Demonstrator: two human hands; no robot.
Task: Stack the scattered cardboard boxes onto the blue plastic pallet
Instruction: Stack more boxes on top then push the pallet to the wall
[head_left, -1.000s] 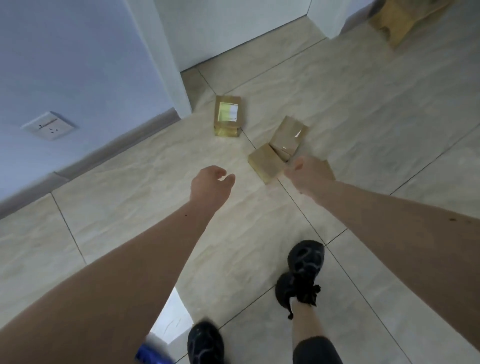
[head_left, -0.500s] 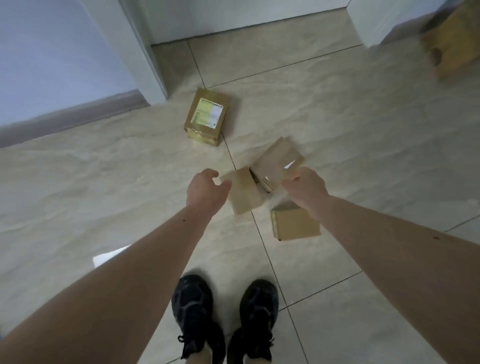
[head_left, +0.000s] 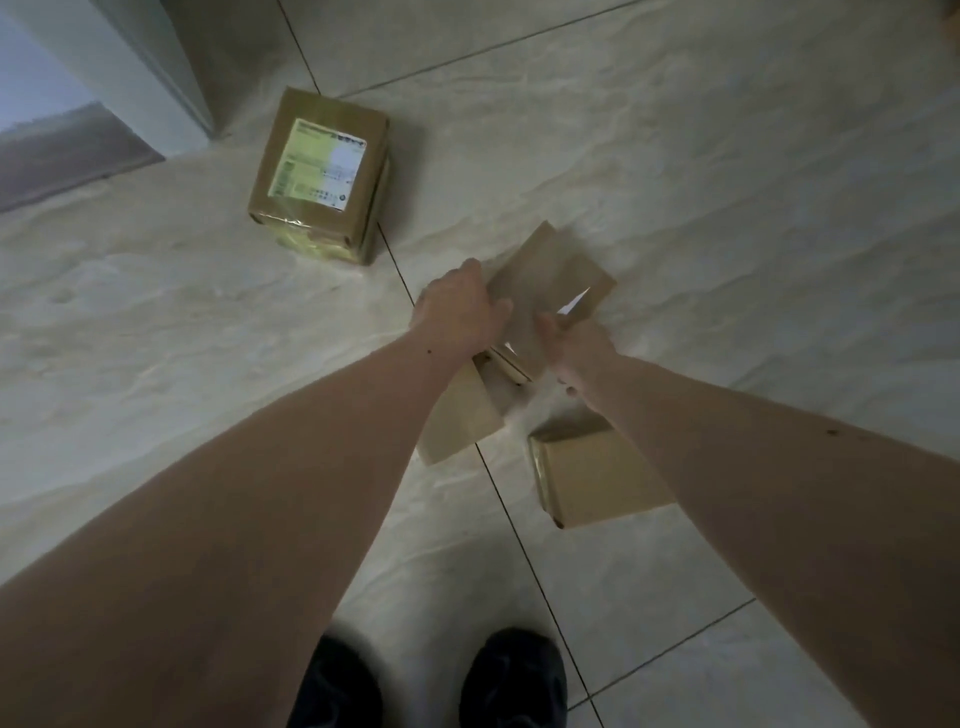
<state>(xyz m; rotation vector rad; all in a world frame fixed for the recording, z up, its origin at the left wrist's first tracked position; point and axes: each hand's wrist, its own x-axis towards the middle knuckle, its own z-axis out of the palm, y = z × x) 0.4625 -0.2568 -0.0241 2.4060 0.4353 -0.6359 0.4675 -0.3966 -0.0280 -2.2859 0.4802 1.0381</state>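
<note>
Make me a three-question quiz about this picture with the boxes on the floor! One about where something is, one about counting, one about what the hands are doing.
1. Where is the brown cardboard box with the white and green label?
A. by the wall corner
B. between the black shoes
C. in the hands

2. How many cardboard boxes show?
A. two
B. four
C. six

3. What are the hands doing?
A. hanging loose
B. both gripping the plain tilted cardboard box
C. pressing the wall

Answers:
1 A, it sits on the pale tiled floor near the corner.
2 B, the labelled one, the tilted one, one under the left arm, one under the right arm.
3 B, the left hand and right hand hold its edges.
</note>
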